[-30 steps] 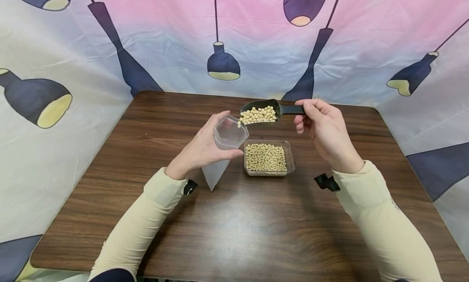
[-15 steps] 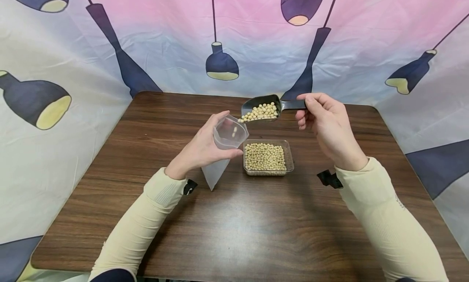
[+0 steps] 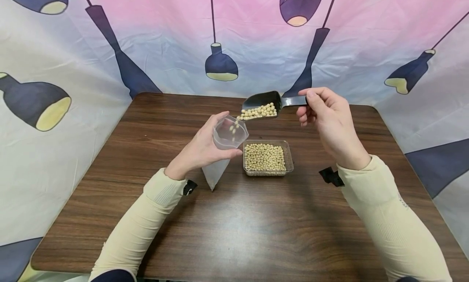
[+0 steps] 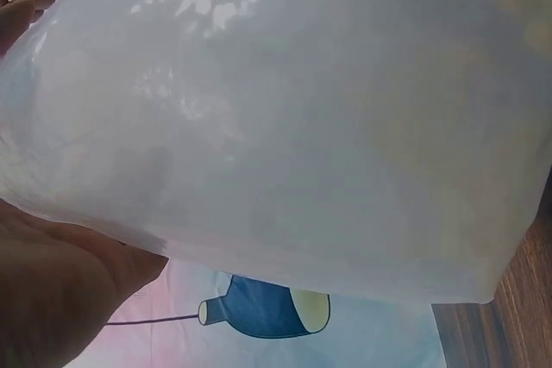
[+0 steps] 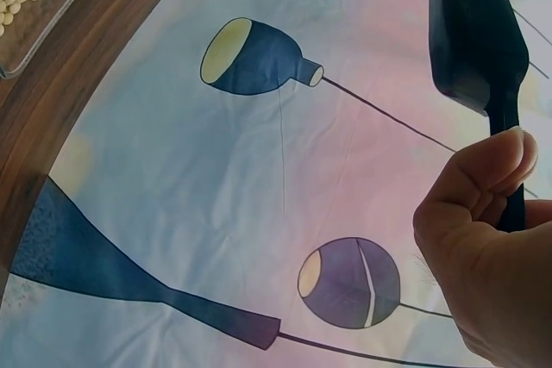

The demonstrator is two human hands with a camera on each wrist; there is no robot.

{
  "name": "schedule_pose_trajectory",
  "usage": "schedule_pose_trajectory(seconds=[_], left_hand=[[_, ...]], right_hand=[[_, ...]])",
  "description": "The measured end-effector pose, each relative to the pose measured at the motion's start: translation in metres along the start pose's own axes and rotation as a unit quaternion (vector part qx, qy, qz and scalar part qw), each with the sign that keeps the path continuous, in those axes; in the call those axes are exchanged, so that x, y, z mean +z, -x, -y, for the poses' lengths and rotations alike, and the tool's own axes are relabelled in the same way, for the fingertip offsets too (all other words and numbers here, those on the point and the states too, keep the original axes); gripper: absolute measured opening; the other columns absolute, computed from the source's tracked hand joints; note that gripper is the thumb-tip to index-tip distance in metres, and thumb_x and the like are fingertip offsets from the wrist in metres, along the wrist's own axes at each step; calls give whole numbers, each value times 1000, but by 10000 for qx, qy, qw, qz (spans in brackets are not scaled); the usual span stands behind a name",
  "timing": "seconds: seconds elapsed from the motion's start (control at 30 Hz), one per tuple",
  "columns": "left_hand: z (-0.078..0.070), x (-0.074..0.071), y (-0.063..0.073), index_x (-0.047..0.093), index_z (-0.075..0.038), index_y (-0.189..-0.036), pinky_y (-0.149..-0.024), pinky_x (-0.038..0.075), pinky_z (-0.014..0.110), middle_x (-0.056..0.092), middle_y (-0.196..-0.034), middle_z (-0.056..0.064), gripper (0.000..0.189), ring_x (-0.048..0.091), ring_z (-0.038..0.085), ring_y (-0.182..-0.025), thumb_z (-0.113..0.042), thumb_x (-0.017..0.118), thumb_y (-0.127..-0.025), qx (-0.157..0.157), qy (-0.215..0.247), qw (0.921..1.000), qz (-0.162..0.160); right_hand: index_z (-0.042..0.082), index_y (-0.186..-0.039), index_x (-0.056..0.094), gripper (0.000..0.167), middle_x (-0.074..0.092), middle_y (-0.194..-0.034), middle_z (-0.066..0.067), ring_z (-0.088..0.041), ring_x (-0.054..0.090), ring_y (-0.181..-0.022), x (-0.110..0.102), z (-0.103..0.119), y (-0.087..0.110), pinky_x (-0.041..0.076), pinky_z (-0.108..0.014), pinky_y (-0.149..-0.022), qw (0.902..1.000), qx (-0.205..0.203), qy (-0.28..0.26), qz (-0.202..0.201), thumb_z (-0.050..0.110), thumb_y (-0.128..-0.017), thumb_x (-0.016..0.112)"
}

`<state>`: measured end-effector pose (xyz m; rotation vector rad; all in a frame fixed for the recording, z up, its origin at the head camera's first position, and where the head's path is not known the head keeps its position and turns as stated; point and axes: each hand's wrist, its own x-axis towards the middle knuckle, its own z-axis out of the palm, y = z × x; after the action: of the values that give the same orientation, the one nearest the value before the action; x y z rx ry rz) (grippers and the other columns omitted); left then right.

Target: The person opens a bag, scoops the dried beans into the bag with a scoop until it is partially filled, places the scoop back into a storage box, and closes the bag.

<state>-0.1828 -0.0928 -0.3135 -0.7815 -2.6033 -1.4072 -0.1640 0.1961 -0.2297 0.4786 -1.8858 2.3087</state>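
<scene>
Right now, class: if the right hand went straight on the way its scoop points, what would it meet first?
Probably the rim of the bag: the right hand aims the scoop toward its open mouth, with the left hand gripping it. Depth is hard to judge.

1. Upper middle: a curved black plastic scoop point(image 3: 261, 99).
2. Middle: small round pale-yellow beans point(image 3: 264, 157).
3. Left of middle: a pointy, cloudy-white plastic bag point(image 3: 215, 172).
4. Bottom: a flat brown wood-look table point(image 3: 234, 233), streaked darker.
5. Top: a wide pink-and-blue cloth point(image 3: 176, 29) with dark-blue lamps, yellow inside.
6. Lower corners: long cream cloth sleeves point(image 3: 395, 221).
</scene>
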Motion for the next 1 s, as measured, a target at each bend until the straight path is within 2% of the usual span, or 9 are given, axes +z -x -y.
schedule_pose_trajectory(seconds=[0.17,0.5,0.67,0.77,0.83,0.9,1.0], left_hand=[[0,0,0,29,-11,-149,-95,45,37,51,-128,3,100,51,16,-116,-33,87,-71,-17,153,9999,37],[2,-1,-2,30,-11,-149,-96,45,36,53,-127,3,98,51,16,-116,-31,87,-72,23,159,9999,44],[2,-1,-2,29,-10,-149,-96,44,37,53,-128,3,98,52,17,-116,-31,86,-73,45,169,9998,45],[3,0,-1,29,-10,-149,-96,44,37,53,-128,3,97,52,16,-116,-30,86,-73,55,197,9998,32],[4,1,-1,29,-10,-149,-96,44,37,53,-127,3,97,53,17,-115,-29,86,-73,72,220,9997,24],[4,3,-1,30,-9,-149,-96,44,38,53,-127,4,97,52,17,-116,-28,87,-73,96,228,9997,-9],[5,5,0,30,-10,-149,-98,42,39,54,-127,4,96,52,17,-117,-29,86,-73,138,174,9997,-78]], right_hand=[[-5,-107,60,22,62,-72,-8,-16,58,-67,3,2,-1,50,-24,-60,9997,-156,174,-40,15,-100,55],[-3,-106,61,21,62,-70,-7,-14,58,-62,3,5,-1,51,-23,-59,9959,-487,740,-190,16,-100,55],[1,-106,63,19,64,-70,-7,-16,58,-62,4,7,1,51,-23,-60,9881,-817,1291,-185,17,-100,54],[1,-107,63,20,63,-72,-8,-18,59,-64,9,7,4,50,-24,-60,9758,-1157,1843,-206,17,-101,53],[1,-108,64,21,63,-74,-9,-19,59,-66,13,8,7,50,-24,-61,9627,-1441,2279,-239,17,-101,52],[0,-110,63,22,63,-80,-8,-17,61,-70,16,10,11,51,-23,-65,9457,-1724,2736,-334,17,-101,51],[-1,-110,64,23,63,-85,-6,-11,63,-72,14,12,18,50,-21,-67,9135,-2226,3343,-654,16,-102,51]])
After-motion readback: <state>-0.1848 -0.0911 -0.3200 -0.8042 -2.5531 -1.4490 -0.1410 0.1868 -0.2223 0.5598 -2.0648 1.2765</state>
